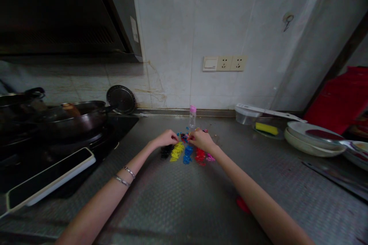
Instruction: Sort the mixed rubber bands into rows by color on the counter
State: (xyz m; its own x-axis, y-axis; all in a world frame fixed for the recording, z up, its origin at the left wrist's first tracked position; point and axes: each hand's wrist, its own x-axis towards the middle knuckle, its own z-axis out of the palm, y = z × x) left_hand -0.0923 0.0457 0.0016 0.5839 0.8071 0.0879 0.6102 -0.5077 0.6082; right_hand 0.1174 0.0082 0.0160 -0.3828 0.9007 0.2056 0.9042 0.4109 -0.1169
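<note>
Small colored pieces lie in separate piles on the metal counter: black (166, 151), yellow (177, 152), blue (188, 154), red (200, 156) and pink (210, 157). Behind them is a mixed-color pile (184, 137). My left hand (167, 138) is closed, its fingertips pinched above the black and yellow piles; what they hold is too small to make out. My right hand (200, 139) reaches over the mixed pile, fingers pinched together, with anything in them hidden. A small clear bottle with a pink cap (193, 116) stands upright behind the hands.
At left, a pan (77, 122) sits on the black stove, with a white-edged device (51, 178) in front. At right are a plastic tub (247, 115), a yellow sponge (266, 128), stacked plates (312, 139) and a knife-like blade (336, 178). A red object (243, 204) lies by my right forearm.
</note>
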